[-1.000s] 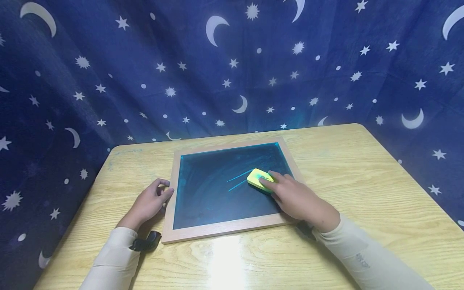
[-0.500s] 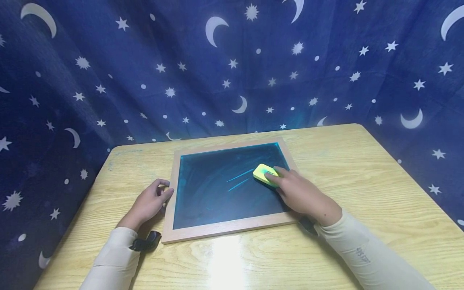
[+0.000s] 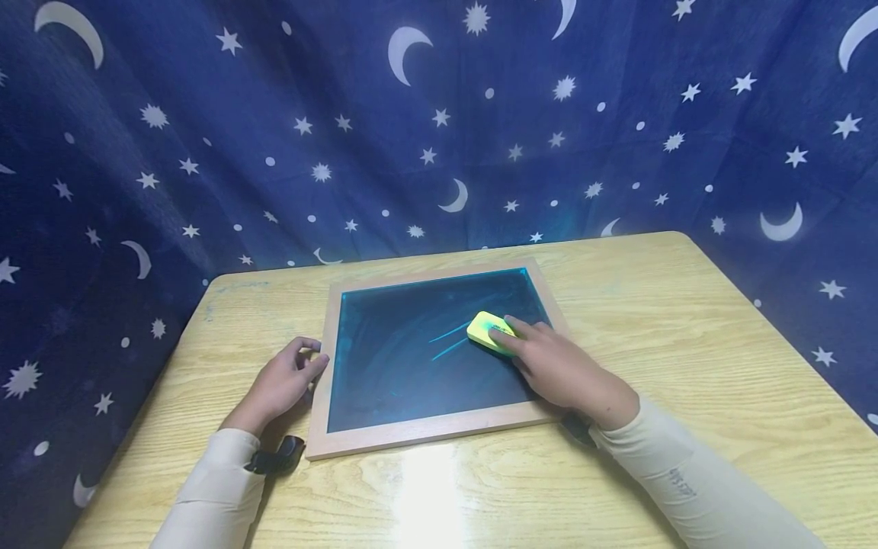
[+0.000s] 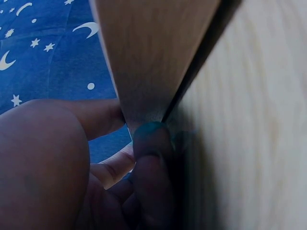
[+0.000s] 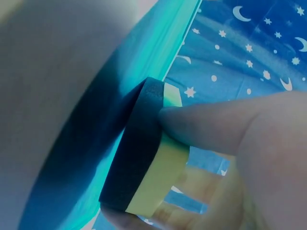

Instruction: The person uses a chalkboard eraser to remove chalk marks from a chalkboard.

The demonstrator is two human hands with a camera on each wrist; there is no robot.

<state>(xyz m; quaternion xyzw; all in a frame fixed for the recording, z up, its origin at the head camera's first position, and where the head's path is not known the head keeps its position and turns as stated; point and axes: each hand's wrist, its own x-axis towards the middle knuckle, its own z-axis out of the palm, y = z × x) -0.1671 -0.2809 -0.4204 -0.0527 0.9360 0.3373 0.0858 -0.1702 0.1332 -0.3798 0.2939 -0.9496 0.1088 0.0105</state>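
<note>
A small chalkboard point(image 3: 398, 374) with a pale wooden frame lies on the table, and two blue chalk strokes point(image 3: 449, 341) show near its middle. My right hand point(image 3: 565, 374) grips a yellow chalkboard eraser point(image 3: 483, 331) at the right ends of these strokes. In the right wrist view, the eraser's dark felt point(image 5: 132, 143) faces the board, and the thumb presses its side. At the board's left edge, my left hand point(image 3: 281, 381) pinches the wooden frame point(image 4: 148, 57). One of its fingertips point(image 4: 151, 132) has blue chalk on it.
The light wood table point(image 3: 686, 343) extends around the board. A dark blue curtain point(image 3: 370, 99) with moons and stars hangs behind and at both sides. Blue smudges point(image 3: 236, 287) mark the table's far left corner. A black wrist strap point(image 3: 277, 456) lies by the left sleeve.
My right hand slid the eraser up and right, then back left to the strokes. The left hand and the board have stayed in place.
</note>
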